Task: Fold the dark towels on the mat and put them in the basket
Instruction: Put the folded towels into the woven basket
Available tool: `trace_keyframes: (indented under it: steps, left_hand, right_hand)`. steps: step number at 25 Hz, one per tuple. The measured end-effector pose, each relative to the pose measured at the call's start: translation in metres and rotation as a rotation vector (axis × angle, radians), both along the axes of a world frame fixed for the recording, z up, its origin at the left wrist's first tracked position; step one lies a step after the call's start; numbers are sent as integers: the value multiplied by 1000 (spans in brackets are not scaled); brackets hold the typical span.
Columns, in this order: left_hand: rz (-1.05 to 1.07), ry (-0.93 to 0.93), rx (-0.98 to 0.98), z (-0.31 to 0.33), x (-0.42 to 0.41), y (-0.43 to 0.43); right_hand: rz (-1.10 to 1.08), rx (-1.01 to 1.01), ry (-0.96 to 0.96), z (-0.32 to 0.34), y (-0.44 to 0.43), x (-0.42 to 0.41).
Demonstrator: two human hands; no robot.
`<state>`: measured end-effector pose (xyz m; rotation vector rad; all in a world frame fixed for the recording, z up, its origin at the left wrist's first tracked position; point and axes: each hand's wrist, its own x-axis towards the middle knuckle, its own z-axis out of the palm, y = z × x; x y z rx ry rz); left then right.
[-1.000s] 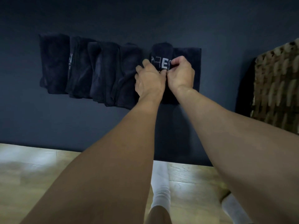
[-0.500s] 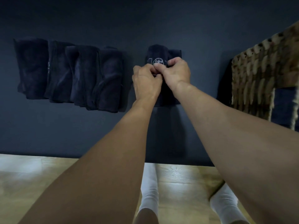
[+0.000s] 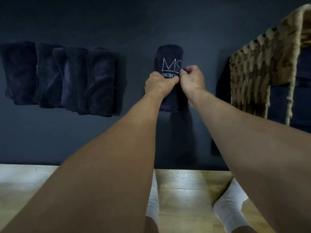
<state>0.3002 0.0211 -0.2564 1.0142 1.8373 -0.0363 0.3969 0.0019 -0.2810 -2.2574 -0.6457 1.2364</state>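
Our socks (image 3: 230,207) stand by the mat (image 3: 134,137). On it, our left hand (image 3: 158,83) grips the towel (image 3: 170,54) and our right hand (image 3: 192,81) pinches its right edge. We think the fold is nearly done. Next, lift it into the basket (image 3: 249,68) at 3 o'clock. Other towels (image 3: 58,78) lie at 9 o'clock, out of the way.

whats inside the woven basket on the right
Dark fabric shows inside the basket, apparently folded towels. The woven wall and the frame edge hide the rest, so no count.

Both forearms (image 3: 117,148) are bare up to the frame edge, and each foot wears a plain white sock (image 3: 230,207).
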Motion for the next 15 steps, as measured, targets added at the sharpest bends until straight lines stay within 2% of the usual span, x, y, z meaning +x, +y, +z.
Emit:
trace_keyframes:
  steps: [3,4,7,8,9,12,15]
  left_hand:
    - [-27,-70,68,15,13,-6]
    - [7,-135,90,24,17,-5]
    - [105,-365,70,51,27,2]
    - [99,-413,45,64,33,4]
    - [69,-430,21,79,37,5]
    - [-87,-402,-23,123,47,0]
    - [-51,-488,-23,161,57,-13]
  right_hand:
    - [-200,0,218,4,-19,5]
    - [-282,6,350,10,-23,7]
    - [-458,61,945,40,-30,15]
    - [-466,99,1038,56,-29,21]
    - [-467,138,1068,71,-27,29]
    - [-457,200,953,121,-17,59]
    - [-395,245,794,165,-13,88]
